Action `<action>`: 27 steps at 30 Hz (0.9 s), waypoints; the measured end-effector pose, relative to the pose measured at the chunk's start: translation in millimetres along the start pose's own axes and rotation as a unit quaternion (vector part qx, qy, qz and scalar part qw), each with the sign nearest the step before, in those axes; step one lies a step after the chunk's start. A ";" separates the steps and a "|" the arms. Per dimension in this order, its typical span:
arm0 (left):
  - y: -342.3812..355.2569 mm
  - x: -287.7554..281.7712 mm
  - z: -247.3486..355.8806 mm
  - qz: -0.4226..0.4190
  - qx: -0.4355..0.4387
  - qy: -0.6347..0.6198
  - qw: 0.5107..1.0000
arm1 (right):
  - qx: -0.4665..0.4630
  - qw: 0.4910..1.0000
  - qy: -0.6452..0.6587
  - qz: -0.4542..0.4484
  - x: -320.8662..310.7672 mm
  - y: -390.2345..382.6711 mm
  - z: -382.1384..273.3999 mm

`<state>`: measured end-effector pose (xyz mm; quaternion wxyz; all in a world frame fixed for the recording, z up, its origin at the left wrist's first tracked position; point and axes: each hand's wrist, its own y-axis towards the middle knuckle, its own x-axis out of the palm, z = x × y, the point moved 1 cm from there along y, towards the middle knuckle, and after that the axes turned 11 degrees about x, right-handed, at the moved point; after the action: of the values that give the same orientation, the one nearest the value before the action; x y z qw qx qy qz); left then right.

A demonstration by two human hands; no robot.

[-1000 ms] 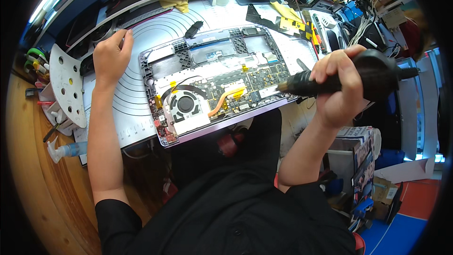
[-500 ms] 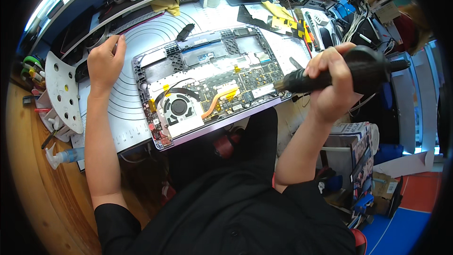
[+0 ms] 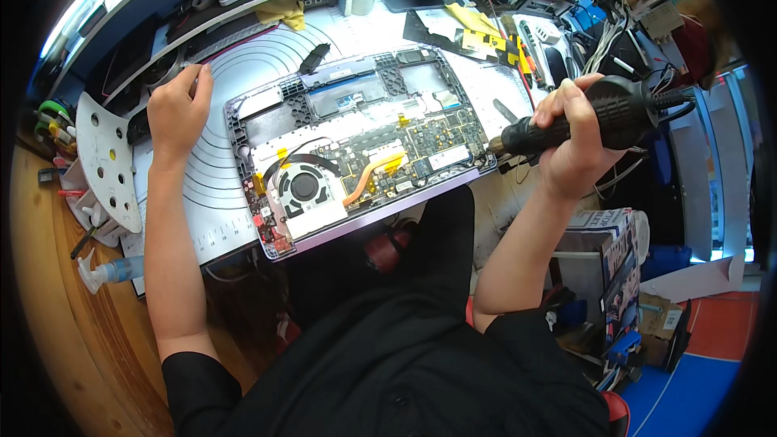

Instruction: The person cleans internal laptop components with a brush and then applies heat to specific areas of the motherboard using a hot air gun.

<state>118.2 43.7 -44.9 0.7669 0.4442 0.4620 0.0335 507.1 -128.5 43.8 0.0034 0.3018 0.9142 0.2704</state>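
An opened laptop chassis (image 3: 267, 131) lies slantwise in front of me at the table edge. Its fan (image 3: 304, 188), copper heat pipe (image 3: 366, 178) and circuit board (image 3: 441, 131) are exposed. My right hand (image 3: 571, 133) is wrapped round a black hot air gun (image 3: 530, 137), its metal nozzle pointing left at the chassis's right edge, near the board's corner. Left of the chassis, my left hand (image 3: 178, 109) rests by the white mat (image 3: 212, 174) with fingers curled in. Nothing shows between them, though the palm is hidden.
Behind the chassis lies a small black part (image 3: 314, 58). Tweezers (image 3: 506, 111) and yellow-black tape (image 3: 486, 39) are at the right, beside tangled cables (image 3: 603, 40). A perforated white holder (image 3: 109, 162) and a spray bottle (image 3: 113, 271) stand at the left, below a loaded shelf (image 3: 243, 12).
The hot air gun in my right hand has shifted slightly right, its nozzle now at the chassis's edge, and its rear has tilted. My left hand has barely moved.
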 end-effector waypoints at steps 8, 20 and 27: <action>0.0 -0.9 0.9 -0.001 -0.009 -0.001 1.000 | 0.080 0.983 0.158 -0.056 -7.1 1.0 -3.7; 1.0 -0.1 -1.0 -0.013 -0.005 0.005 1.000 | 0.090 0.993 0.044 -0.054 -6.7 7.0 -12.4; -0.3 0.2 -2.6 -0.003 0.002 0.005 1.000 | 0.083 0.992 0.081 -0.047 -6.8 13.9 -6.0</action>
<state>116.3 45.3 -45.7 0.7637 0.4443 0.4673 0.0324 519.4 -125.8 54.7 -0.0828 0.2346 0.9441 0.2164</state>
